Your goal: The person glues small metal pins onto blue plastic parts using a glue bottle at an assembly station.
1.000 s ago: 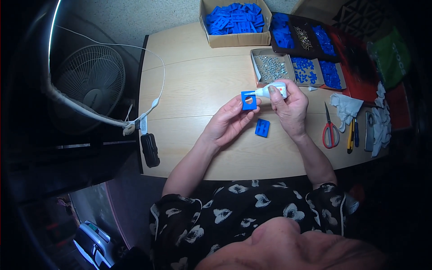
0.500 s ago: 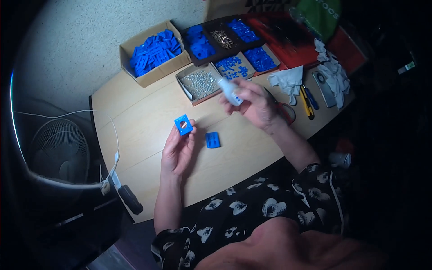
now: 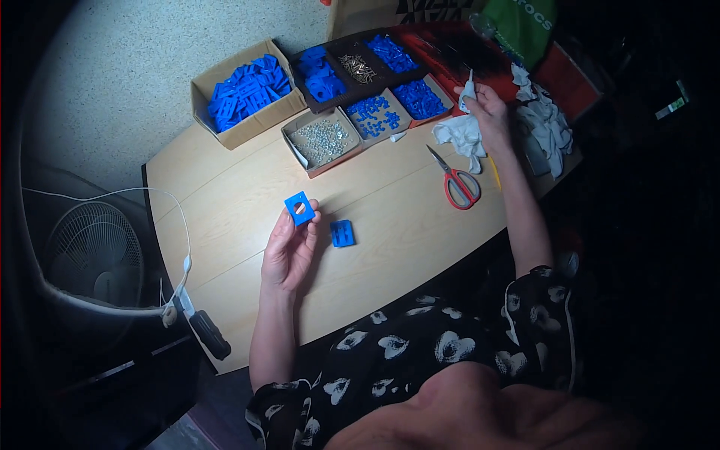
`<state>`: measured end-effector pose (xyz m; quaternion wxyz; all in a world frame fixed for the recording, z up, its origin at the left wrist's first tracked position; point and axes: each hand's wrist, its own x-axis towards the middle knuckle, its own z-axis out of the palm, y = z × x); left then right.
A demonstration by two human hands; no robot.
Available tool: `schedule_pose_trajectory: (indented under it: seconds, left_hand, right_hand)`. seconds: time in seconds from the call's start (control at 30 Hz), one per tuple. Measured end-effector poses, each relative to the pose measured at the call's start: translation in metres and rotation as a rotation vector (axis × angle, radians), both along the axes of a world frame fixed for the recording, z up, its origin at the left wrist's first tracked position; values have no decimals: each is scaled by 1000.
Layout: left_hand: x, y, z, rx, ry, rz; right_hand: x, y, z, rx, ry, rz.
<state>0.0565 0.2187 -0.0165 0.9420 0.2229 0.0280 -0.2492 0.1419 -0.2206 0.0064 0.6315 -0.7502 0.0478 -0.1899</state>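
Observation:
My left hand [image 3: 289, 255] holds up a blue square plastic plate [image 3: 293, 215] with a round hole through it, pinched between thumb and fingers. A second blue plastic piece [image 3: 342, 233], with dark slots, lies on the table just right of that hand. Out at the far right, my right hand [image 3: 493, 114] is closed round a small white bottle [image 3: 468, 94], its thin pointed nozzle upward. Beneath this hand lies a crumpled white cloth [image 3: 459, 136]. A small white piece [image 3: 397, 137] rests on the table by the boxes.
Blue plates fill a cardboard box [image 3: 217, 129] at the back left. Beside it, a shallow box [image 3: 309, 169] holds small metal parts; other trays hold blue parts and brass-coloured pieces. Red-handled scissors [image 3: 460, 189] lie at right, near more white cloths [image 3: 547, 127]. A fan [image 3: 97, 247] stands left.
My right hand has moved away to the right with the bottle, from beside the metal-parts box to over the cloth. The scissors now show fully. My left hand still holds the plate.

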Motion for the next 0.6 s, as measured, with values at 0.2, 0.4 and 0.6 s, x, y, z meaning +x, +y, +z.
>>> schedule_pose_trajectory:
  seconds: [0.2,0.4,0.6]
  left_hand:
    - [-2,2,2,26,25,37]
    - [2,4,0,24,16,14]
    - [2,2,0,15,9,1]
  right_hand:
    - [2,1,-27,-82,25,-153]
    - [-15,13,-26,-373,66,-245]
    - [-36,10,-28,-510,320,-193]
